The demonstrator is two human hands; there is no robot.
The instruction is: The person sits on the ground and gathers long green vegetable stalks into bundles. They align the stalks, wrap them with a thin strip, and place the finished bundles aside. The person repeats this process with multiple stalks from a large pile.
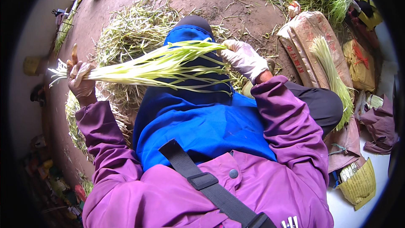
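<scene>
A loose bunch of long leafy greens, apparently blanched garlic chives (152,69), stretches across my lap above a blue apron (202,120). My left hand (80,76), in a thin pale glove, is closed around the white stem end, and one finger points up. The cut stem ends stick out past that hand to the left. At the other end my right hand (242,57), gloved too, pinches some of the yellow-green leaf tips. Other leaves fan out and hang free below it.
Heaps of leaf scraps (133,34) cover the dirt floor ahead and left. At right, another bunch of greens (332,82) leans on a stuffed sack (316,44) bearing writing. A yellow bundle (359,66) stands beyond. A co-worker (364,6) holds greens at the upper right.
</scene>
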